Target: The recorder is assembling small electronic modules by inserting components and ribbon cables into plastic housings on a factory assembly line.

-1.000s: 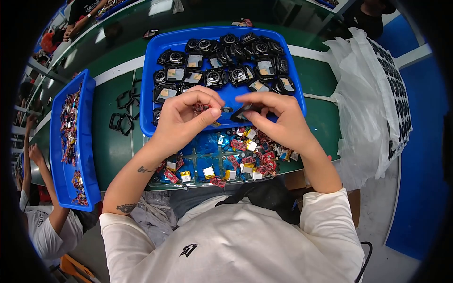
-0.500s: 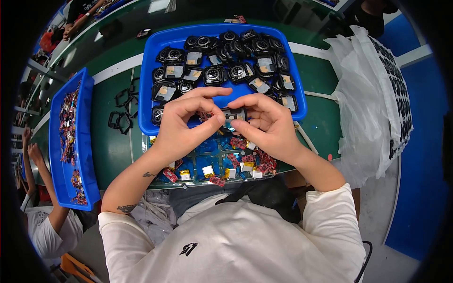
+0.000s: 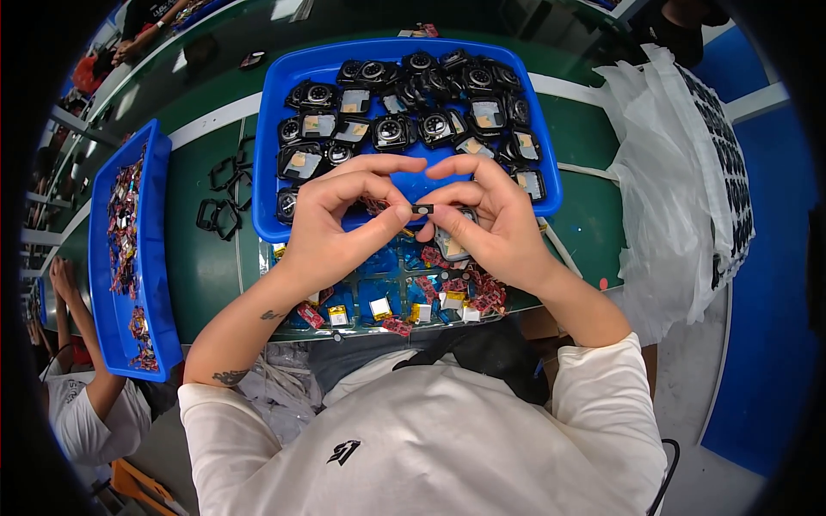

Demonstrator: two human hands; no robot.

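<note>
My left hand (image 3: pixel 331 228) pinches one end of a small black strip (image 3: pixel 422 209) with a round silver spot between thumb and forefinger. Reddish circuit pieces (image 3: pixel 375 205) show inside its curled fingers. The thumb of my right hand (image 3: pixel 508 225) meets the strip's other end. Tucked under that hand is a grey-rimmed watch case (image 3: pixel 451 247), partly hidden by the thumb and fingers. Below both hands, on a blue-patterned mat (image 3: pixel 379 265), lie several red circuit boards (image 3: pixel 487 297) and small silver-and-yellow batteries (image 3: pixel 379 310).
A blue tray (image 3: pixel 263 163) full of black watch cases (image 3: pixel 390 132) stands just beyond my hands. To the left is a long blue bin (image 3: pixel 163 258) of small electronic parts. Black frames (image 3: pixel 219 219) lie between them. Plastic-wrapped stacked trays (image 3: pixel 662 189) stand at right. Co-workers sit at left.
The black strip now shows stretched between both thumbs, apart from the watch case. The case has shifted lower and tilted under my right hand, whose forefinger has lifted away.
</note>
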